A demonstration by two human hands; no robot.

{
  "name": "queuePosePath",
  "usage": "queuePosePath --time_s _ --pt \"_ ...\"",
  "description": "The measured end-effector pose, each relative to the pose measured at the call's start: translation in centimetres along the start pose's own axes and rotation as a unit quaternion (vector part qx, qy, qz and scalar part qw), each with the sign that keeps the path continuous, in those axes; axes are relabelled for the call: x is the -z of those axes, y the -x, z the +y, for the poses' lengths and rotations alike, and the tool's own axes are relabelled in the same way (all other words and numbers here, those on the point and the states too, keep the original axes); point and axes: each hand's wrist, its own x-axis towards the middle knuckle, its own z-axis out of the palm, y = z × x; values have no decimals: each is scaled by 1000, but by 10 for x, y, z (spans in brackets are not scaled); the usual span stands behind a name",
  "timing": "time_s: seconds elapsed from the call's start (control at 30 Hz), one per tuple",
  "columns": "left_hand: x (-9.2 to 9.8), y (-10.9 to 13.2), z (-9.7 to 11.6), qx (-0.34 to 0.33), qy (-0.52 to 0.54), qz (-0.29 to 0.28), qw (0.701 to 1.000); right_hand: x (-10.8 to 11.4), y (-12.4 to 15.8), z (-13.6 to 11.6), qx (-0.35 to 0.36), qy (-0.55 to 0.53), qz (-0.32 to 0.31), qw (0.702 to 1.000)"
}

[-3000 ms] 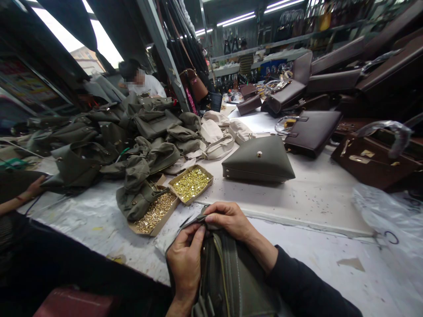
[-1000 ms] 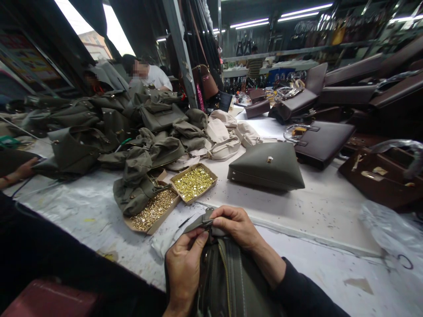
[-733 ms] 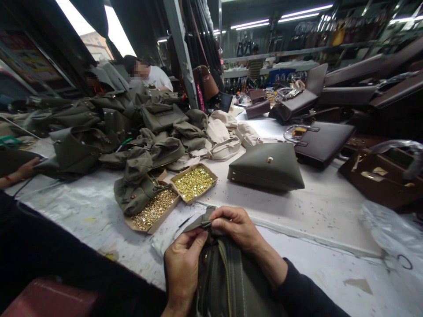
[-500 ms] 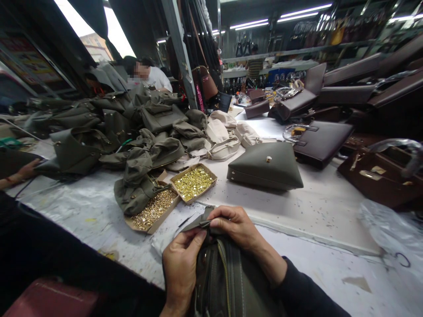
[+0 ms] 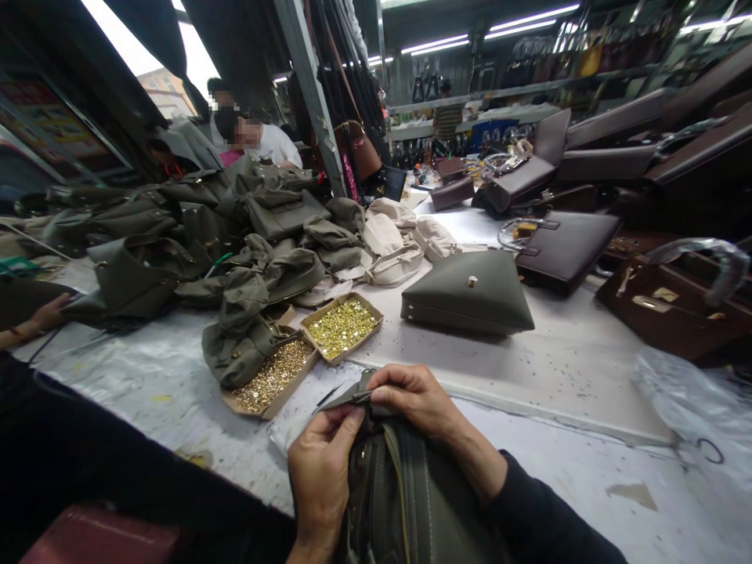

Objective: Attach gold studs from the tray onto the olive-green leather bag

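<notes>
An olive-green handbag [image 5: 411, 501] rests against me at the table's near edge. My left hand [image 5: 320, 478] grips its left side, thumb and fingers pinched on a strap tab at the top. My right hand [image 5: 414, 399] is curled over the same tab [image 5: 352, 395] from the right, fingers closed on it. Two cardboard trays of small gold metal fittings lie just beyond my hands, one [image 5: 342, 327] brighter, the other [image 5: 273, 376] duller.
A finished olive bag [image 5: 467, 294] lies flat mid-table. Olive bags are piled at the left [image 5: 193, 235], cream ones [image 5: 393, 243] behind, dark brown bags [image 5: 564, 247] at the right. A co-worker's hand [image 5: 41, 313] rests at the far left; people sit beyond the pile.
My hands stay pinched on the tab with small finger shifts. The view has drifted slightly. A second person has come into sight behind the pile.
</notes>
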Motion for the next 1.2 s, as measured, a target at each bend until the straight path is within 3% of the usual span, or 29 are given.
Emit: queuePosePath --time_s 0.4,0.7,0.9,1.2 --pt "2 -6 -1 1 3 -34 999 2 3 -13 69 145 -16 987" --pt "3 -9 -3 5 29 -21 999 -2 8 -17 118 241 -1 963" --pt "1 -7 -1 -16 -15 -11 1000 -3 9 -21 160 278 -1 947" --pt "-3 -3 1 -43 -56 -8 997 -2 7 -17 98 247 20 964"
